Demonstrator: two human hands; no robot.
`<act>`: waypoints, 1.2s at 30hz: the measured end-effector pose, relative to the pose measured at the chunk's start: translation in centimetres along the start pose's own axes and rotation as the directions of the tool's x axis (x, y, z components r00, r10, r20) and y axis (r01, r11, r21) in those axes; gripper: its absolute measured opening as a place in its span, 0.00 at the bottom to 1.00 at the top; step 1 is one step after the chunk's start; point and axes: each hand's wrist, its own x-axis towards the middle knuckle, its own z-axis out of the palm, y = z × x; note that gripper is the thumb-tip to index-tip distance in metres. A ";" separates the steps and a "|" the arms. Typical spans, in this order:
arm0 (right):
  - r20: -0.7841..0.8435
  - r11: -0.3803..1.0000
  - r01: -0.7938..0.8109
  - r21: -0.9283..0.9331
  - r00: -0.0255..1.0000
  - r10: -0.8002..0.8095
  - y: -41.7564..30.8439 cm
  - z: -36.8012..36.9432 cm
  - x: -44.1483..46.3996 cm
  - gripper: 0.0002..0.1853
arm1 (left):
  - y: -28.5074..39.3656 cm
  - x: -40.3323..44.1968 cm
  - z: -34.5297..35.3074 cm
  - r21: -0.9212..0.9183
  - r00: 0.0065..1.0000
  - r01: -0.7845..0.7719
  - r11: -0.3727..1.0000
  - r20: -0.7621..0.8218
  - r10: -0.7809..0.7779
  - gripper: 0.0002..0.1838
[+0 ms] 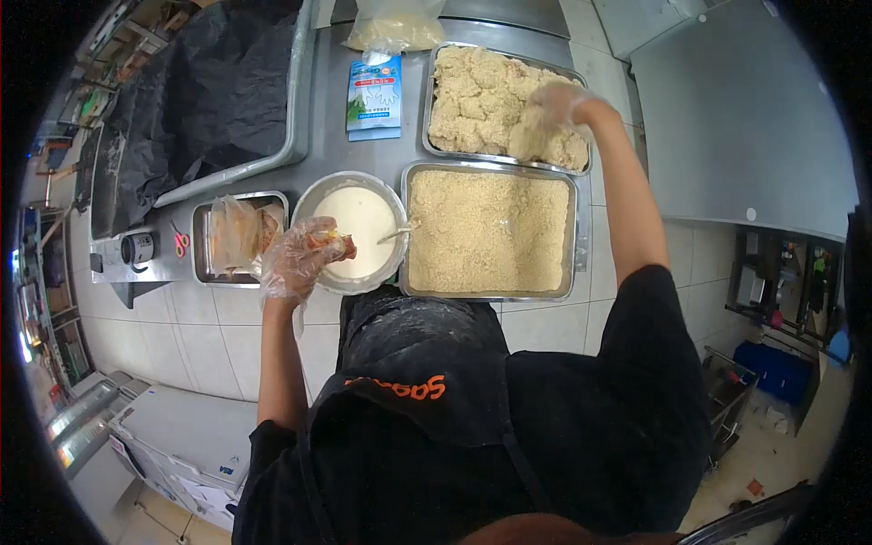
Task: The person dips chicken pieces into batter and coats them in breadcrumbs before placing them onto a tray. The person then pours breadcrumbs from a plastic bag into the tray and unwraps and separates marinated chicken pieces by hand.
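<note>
My left hand (300,259), in a clear plastic glove, is closed on a reddish piece of food (338,245) over the left side of a bowl of white batter (359,218). Gloved too, my right hand (556,104) is over the right part of the upper tray of breaded pieces (472,104). Its fingers are wrapped round a crumb-coated piece (531,136), partly blurred. Below that tray lies a wide tray of pale crumbs (486,232). A spoon handle (396,233) rests across the bowl's right rim.
Left of the bowl, a small metal tray (241,277) holds a plastic bag (232,236). Red scissors (181,241) and a dark round container (137,248) lie farther left. A black-lined tub (209,91), a blue packet (374,98) and a crumb bag (395,25) are behind.
</note>
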 end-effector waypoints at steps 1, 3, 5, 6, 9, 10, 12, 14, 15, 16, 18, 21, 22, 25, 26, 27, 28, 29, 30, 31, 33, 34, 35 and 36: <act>-0.048 1.000 -0.016 -0.011 0.999 0.015 1.3 0.9 2.6 0.27 | -0.2 0.1 -0.3 0.225 0.999 -0.004 0.974 -0.046 0.015 0.23; -0.095 1.000 -0.025 -0.013 0.995 0.024 2.2 1.9 4.4 0.26 | 2.0 -0.3 0.0 0.360 0.996 0.064 0.931 -0.087 -0.034 0.21; -0.228 0.995 -0.095 -0.006 0.970 0.091 2.3 2.8 5.2 0.24 | 2.3 -0.3 0.2 0.483 0.986 0.144 0.864 -0.145 -0.083 0.19; -0.344 0.999 -0.035 -0.007 0.938 0.030 3.1 4.5 5.2 0.22 | 1.2 0.1 0.1 0.548 0.989 0.074 0.833 -0.149 0.010 0.19; -0.396 0.972 -0.163 0.171 0.892 0.219 0.3 4.6 2.6 0.21 | 4.1 -0.5 1.2 0.460 0.978 0.144 0.876 -0.203 -0.054 0.17; -0.451 0.955 -0.161 0.248 0.853 0.261 -1.3 5.1 1.6 0.23 | 3.2 -0.2 1.1 0.315 0.977 0.123 0.941 -0.204 -0.060 0.15; -0.493 0.975 -0.080 0.207 0.852 0.174 -7.0 5.0 -0.3 0.23 | -1.0 1.4 0.4 0.169 0.974 0.102 0.980 -0.219 -0.064 0.14; -0.452 0.977 0.042 0.209 0.890 0.059 -13.1 5.2 -1.7 0.21 | -5.2 3.0 -0.4 0.285 0.914 -0.064 0.956 -0.369 0.171 0.12; -0.369 0.959 0.108 0.263 0.929 -0.003 -16.1 5.6 -2.1 0.20 | -4.9 2.8 -0.4 0.296 0.914 -0.065 0.953 -0.366 0.176 0.12; -0.380 0.921 0.254 0.297 0.916 -0.130 -18.6 6.5 -2.5 0.18 | -4.4 2.4 0.0 0.480 0.886 -0.119 0.869 -0.345 0.311 0.12; -0.469 0.865 0.430 0.260 0.839 -0.276 -23.5 9.6 -2.3 0.14 | -4.5 2.0 0.6 0.784 0.895 -0.048 0.619 -0.241 0.374 0.12; -0.528 0.878 0.454 0.150 0.788 -0.316 -27.0 13.3 -1.1 0.09 | -6.3 1.2 1.7 0.707 0.958 -0.125 0.696 -0.097 0.271 0.12; -0.515 0.886 0.452 0.103 0.786 -0.341 -27.5 14.1 -1.0 0.07 | -6.6 0.6 1.8 0.708 0.959 -0.128 0.694 -0.091 0.270 0.12; -0.645 0.880 0.471 0.067 0.693 -0.322 -27.6 15.6 -1.0 0.06 | -5.4 -0.8 2.2 0.595 0.933 -0.302 0.744 0.025 0.359 0.15; -0.644 0.882 0.467 0.067 0.695 -0.319 -27.5 15.6 -1.0 0.06 | -3.6 -1.1 2.4 0.462 0.992 -0.095 0.882 -0.035 0.125 0.15; -0.601 0.902 0.432 0.006 0.722 -0.343 -27.4 15.5 -0.8 0.06 | -1.9 -1.4 2.3 0.307 0.991 0.135 0.942 -0.057 -0.124 0.14; -0.556 0.914 0.401 -0.061 0.747 -0.365 -27.3 15.3 -0.7 0.07 | -1.0 -1.2 1.8 0.303 0.991 0.135 0.943 -0.059 -0.123 0.14; -0.554 0.912 0.404 -0.068 0.745 -0.371 -27.2 15.0 -0.6 0.07 | -0.2 -0.4 1.3 0.405 0.991 0.131 0.905 -0.081 -0.107 0.16; -0.547 0.912 0.404 -0.068 0.750 -0.373 -27.1 14.5 -0.7 0.07 | 0.0 0.2 0.7 0.502 0.991 0.130 0.855 -0.101 -0.091 0.17; -0.539 0.913 0.402 -0.067 0.756 -0.373 -27.2 14.3 -0.9 0.08 | -1.4 0.7 0.2 0.497 0.990 0.133 0.858 -0.105 -0.093 0.17; -0.504 0.905 0.421 -0.062 0.770 -0.392 -27.4 14.2 -1.1 0.08 | -4.5 1.7 -0.7 0.620 0.961 -0.139 0.772 -0.103 0.256 0.12; -0.473 0.899 0.434 -0.049 0.783 -0.404 -27.5 14.1 -1.3 0.09 | -5.1 2.1 -1.3 0.604 0.989 -0.097 0.791 -0.029 0.143 0.15; -0.472 0.901 0.431 -0.056 0.783 -0.404 -27.5 14.6 -1.4 0.09 | -5.7 2.2 -1.4 0.599 0.988 -0.101 0.794 -0.030 0.149 0.15; -0.548 0.895 0.446 -0.002 0.748 -0.373 -27.6 15.6 -1.4 0.09 | -7.3 2.4 -1.3 0.686 0.957 -0.252 0.682 0.071 0.282 0.17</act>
